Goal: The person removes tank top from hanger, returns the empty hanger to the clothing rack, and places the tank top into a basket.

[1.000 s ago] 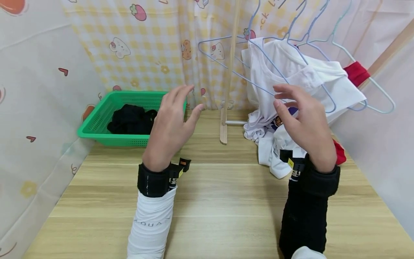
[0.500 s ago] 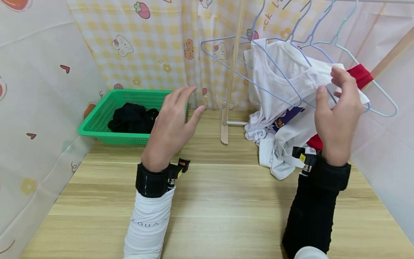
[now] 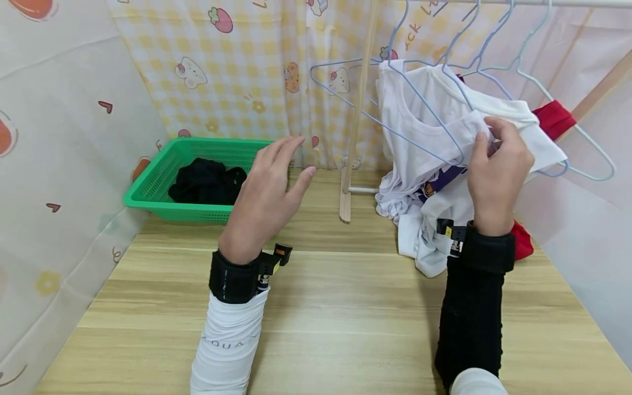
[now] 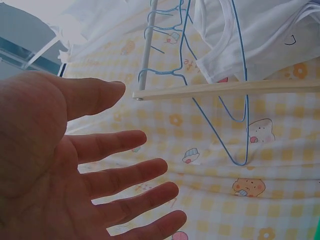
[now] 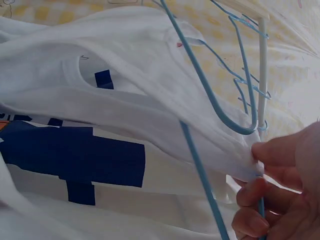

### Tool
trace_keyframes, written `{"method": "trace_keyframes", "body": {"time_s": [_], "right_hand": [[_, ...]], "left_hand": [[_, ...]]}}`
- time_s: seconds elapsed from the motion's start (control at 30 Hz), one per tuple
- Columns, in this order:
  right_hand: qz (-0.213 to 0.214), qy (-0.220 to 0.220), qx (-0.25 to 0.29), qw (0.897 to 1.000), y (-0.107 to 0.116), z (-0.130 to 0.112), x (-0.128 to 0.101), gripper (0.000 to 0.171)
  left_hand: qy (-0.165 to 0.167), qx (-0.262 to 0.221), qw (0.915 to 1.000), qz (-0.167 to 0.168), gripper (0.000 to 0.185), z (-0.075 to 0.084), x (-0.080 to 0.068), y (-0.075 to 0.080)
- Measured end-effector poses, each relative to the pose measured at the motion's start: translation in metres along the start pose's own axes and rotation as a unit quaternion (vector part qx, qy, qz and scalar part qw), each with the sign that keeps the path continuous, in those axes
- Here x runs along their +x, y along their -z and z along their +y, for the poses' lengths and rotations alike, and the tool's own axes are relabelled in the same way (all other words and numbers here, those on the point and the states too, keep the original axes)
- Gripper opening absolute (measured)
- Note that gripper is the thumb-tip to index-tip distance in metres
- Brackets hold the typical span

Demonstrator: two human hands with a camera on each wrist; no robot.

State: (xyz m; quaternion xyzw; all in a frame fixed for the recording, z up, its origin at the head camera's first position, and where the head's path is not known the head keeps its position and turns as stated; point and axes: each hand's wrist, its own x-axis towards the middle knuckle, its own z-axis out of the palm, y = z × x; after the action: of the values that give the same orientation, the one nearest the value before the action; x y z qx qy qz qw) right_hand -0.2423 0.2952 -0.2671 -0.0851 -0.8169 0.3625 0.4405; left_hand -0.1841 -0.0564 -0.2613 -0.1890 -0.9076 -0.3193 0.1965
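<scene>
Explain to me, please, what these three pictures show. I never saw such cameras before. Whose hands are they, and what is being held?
No machine is here: a person works with two bare hands. The big picture comes from a camera on the person's head, looking down at a wooden table. The two smaller pictures come from cameras strapped to each wrist.

The left hand hovers open above the table and holds nothing; the left wrist view shows its spread fingers. The right hand pinches the edge of a white shirt that hangs on a blue hanger from a rack. The right wrist view shows this pinch up close.

A green basket with black clothing inside stands at the table's left. More white and red clothes lie heaped under the rack.
</scene>
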Motion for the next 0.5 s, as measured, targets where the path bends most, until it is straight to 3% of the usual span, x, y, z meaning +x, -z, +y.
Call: {"method": "trace_keyframes", "body": {"time_s": [0.23,0.5], "right_hand": [[0.049,0.008,0.014,0.999,-0.004,0.002,-0.002,0.029],[0.094,-0.013,0.017,0.995,0.007,0.001,0.000,0.028]], "left_hand": [[0.007,-0.003,0.9999,-0.008,0.058,-0.001,0.001,0.001],[0.006,-0.005,0.9999,-0.014,0.057,-0.001,0.001,0.000]]}}
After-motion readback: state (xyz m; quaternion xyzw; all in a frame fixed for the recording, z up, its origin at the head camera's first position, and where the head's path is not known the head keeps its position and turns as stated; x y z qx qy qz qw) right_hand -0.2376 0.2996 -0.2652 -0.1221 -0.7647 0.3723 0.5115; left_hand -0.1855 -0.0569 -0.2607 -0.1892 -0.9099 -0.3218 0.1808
